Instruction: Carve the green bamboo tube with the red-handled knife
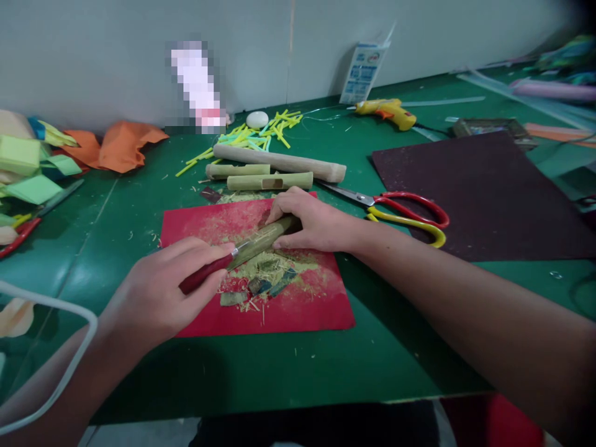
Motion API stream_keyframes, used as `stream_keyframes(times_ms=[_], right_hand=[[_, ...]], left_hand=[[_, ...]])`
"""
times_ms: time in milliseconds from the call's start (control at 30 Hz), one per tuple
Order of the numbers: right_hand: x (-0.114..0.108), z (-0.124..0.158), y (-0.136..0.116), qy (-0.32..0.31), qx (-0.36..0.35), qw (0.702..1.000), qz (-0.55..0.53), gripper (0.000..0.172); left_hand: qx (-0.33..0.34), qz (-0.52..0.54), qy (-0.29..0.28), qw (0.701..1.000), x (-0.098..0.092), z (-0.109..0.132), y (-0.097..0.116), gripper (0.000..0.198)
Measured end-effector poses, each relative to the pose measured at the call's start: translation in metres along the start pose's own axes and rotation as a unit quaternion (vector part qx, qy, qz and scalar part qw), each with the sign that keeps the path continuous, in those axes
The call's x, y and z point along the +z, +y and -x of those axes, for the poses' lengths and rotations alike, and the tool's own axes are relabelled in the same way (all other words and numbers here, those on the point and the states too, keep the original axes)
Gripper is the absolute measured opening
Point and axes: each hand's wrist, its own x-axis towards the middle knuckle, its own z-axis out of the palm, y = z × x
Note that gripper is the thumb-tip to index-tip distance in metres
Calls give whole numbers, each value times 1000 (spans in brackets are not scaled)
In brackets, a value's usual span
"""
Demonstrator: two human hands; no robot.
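My left hand [172, 288] is closed around the dark red handle of a carving knife [205, 275]. Its metal end touches a piece of bamboo [261, 241], which lies slanted over a red sheet [307, 316]. My right hand [310, 220] grips the far end of that bamboo, thumb on the near side, hiding its tip. Pale shavings and dust [267, 266] and several dark chips [259, 285] are scattered below it on the sheet. Just beyond lie two short bamboo tubes, the nearer tube [242, 182] with a rectangular opening, and a longer pale stick [279, 161].
Red-and-yellow scissors [410, 211] lie right of my right hand, by a dark board [484, 198]. Farther back are yellow-green straw pieces [284, 127], a yellow glue gun [388, 113] and a carton [364, 73] against the wall. Orange paper [123, 146] is at left.
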Motion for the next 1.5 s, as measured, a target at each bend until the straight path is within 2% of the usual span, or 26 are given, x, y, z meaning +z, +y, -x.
stream_keyframes(times_ms=[267,467,700,1033,1200,1500], right_hand=[[-1,0,-1,-5,0,1000,7,30],[-1,-1,-1,-8,-6,1000,6,28],[1,-1,1,0,-17,1000,8,28],[1,-1,1,5,-8,1000,13,27],[1,-1,1,5,1,1000,6,27],[1,-2,3,8,-9,1000,9,26]], left_hand=[[-42,67,-12,997,2,-6,-9,26],[-60,105,-15,993,6,-9,-5,28],[-64,109,-13,992,7,-14,0,28],[-28,75,1,997,11,-12,4,32],[-77,122,-19,989,8,-16,3,30],[16,59,28,998,16,-10,1,29]])
